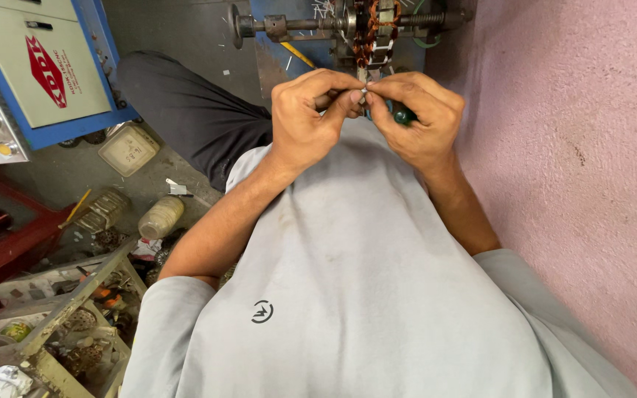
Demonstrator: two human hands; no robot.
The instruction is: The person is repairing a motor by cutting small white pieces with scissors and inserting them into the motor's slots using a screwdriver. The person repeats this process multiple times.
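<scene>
My left hand and my right hand meet in front of my chest, over my grey shirt. Their fingertips pinch a small pale sleeve or wire end between them. A dark green tool handle sits tucked in my right palm. Just beyond my hands a motor stator with copper windings is mounted on a metal shaft. The small piece is mostly hidden by my fingers.
A pink wall runs along the right. At the left stand a blue and beige control cabinet with coloured buttons, a red stool, a pale spool and a metal rack full of parts.
</scene>
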